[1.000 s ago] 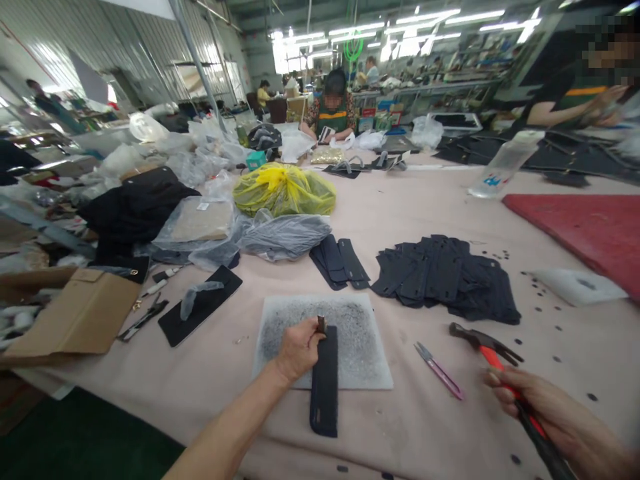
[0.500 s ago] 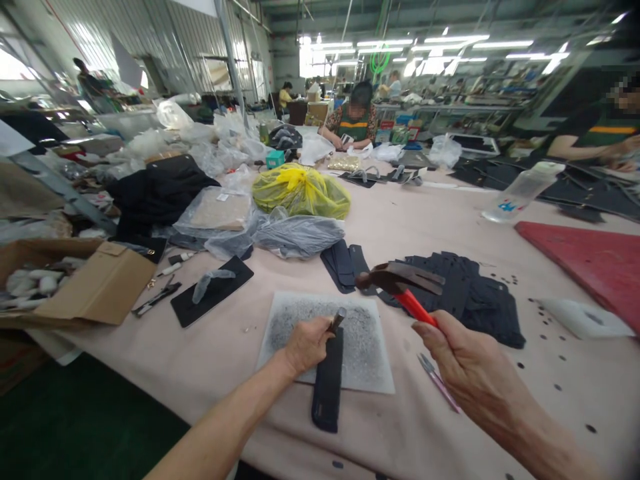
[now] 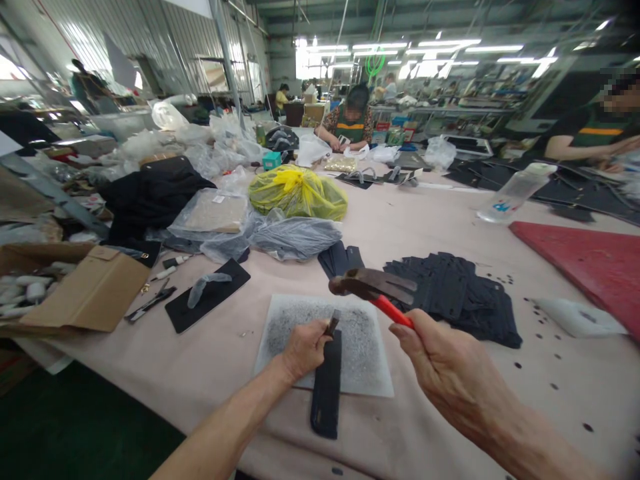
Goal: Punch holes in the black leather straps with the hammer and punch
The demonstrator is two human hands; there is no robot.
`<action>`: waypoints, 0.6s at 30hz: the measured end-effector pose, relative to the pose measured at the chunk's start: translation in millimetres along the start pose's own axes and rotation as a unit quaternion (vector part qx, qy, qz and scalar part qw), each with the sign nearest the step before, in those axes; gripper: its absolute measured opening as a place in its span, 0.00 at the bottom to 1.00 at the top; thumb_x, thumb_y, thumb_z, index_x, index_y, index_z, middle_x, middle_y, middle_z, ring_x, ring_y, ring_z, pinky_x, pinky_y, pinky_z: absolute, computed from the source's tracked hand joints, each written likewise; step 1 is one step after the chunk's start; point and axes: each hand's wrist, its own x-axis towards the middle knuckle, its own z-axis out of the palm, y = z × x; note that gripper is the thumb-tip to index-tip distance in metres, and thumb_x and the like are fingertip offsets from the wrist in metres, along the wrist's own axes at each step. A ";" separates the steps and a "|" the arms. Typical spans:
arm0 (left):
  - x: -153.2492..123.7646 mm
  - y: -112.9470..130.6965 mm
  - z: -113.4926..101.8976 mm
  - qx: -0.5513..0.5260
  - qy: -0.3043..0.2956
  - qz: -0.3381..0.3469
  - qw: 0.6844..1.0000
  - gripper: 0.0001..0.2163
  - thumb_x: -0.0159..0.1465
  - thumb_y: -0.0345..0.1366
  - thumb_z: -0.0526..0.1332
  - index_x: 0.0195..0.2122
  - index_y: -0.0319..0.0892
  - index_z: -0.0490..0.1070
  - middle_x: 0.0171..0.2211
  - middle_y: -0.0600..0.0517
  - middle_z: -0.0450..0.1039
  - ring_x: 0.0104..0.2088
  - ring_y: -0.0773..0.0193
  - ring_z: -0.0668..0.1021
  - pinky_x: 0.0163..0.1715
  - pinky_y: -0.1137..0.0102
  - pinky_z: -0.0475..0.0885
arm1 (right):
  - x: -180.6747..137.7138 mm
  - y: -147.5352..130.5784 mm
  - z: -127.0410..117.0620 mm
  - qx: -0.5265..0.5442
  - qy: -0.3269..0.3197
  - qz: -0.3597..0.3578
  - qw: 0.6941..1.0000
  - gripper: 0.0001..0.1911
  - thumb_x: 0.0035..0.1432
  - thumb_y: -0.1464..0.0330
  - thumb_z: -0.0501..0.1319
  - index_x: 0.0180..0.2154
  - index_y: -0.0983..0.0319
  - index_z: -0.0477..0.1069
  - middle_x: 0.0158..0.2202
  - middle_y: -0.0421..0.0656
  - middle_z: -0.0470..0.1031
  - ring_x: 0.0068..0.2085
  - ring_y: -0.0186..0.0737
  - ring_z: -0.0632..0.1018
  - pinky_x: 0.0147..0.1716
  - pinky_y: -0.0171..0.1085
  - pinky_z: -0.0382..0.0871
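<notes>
My left hand (image 3: 304, 347) pinches a small metal punch (image 3: 331, 325) upright on the top end of a black leather strip (image 3: 326, 387). The strip lies half on a scuffed white cutting pad (image 3: 360, 350) near the table's front edge. My right hand (image 3: 445, 370) grips the red handle of a claw hammer (image 3: 373, 288). The hammer's head hangs a little above and to the right of the punch, apart from it.
A heap of black strips (image 3: 450, 290) lies right of the pad, a few more strips (image 3: 341, 259) behind it. Plastic bags (image 3: 297, 191), a cardboard box (image 3: 75, 290), a red mat (image 3: 590, 260), a white block (image 3: 580, 318) and a lying bottle (image 3: 515, 193) surround them. Other people work at the far side.
My right hand lifted the hammer from low at the right and swung it left and down toward the punch. My left hand kept the punch on the strip.
</notes>
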 end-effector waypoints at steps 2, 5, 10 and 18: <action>0.1 0.7 -0.4 -0.003 0.002 -0.006 1.000 0.12 0.61 0.25 0.56 0.44 0.42 0.71 0.32 0.51 0.77 0.34 0.61 0.80 0.37 0.69 0.76 | -1.2 1.7 2.1 -0.021 -0.035 0.001 0.999 0.17 0.68 0.59 0.45 0.29 0.57 0.60 0.20 0.38 0.67 0.19 0.37 0.67 0.21 0.36 0.45; 0.0 0.9 -0.5 -0.006 -0.002 -0.014 1.000 0.12 0.61 0.25 0.56 0.43 0.43 0.71 0.34 0.51 0.78 0.34 0.61 0.81 0.37 0.69 0.76 | -1.3 2.6 2.6 -0.011 -0.033 0.013 0.999 0.17 0.68 0.58 0.46 0.28 0.57 0.59 0.19 0.37 0.66 0.18 0.36 0.66 0.21 0.36 0.45; 1.0 0.8 -0.7 0.001 -0.001 -0.004 1.000 0.11 0.61 0.25 0.56 0.43 0.42 0.70 0.33 0.51 0.77 0.34 0.62 0.80 0.37 0.69 0.76 | -0.6 0.4 -0.1 0.044 0.015 0.013 0.999 0.18 0.69 0.57 0.44 0.29 0.57 0.58 0.19 0.37 0.65 0.18 0.35 0.66 0.21 0.36 0.47; 0.4 0.9 -0.7 0.001 -0.004 -0.010 1.000 0.10 0.61 0.25 0.55 0.41 0.42 0.71 0.32 0.51 0.77 0.33 0.62 0.80 0.35 0.70 0.75 | -0.1 -3.2 0.7 0.040 0.028 -0.001 0.999 0.19 0.69 0.58 0.43 0.28 0.57 0.59 0.19 0.37 0.64 0.18 0.34 0.65 0.21 0.35 0.49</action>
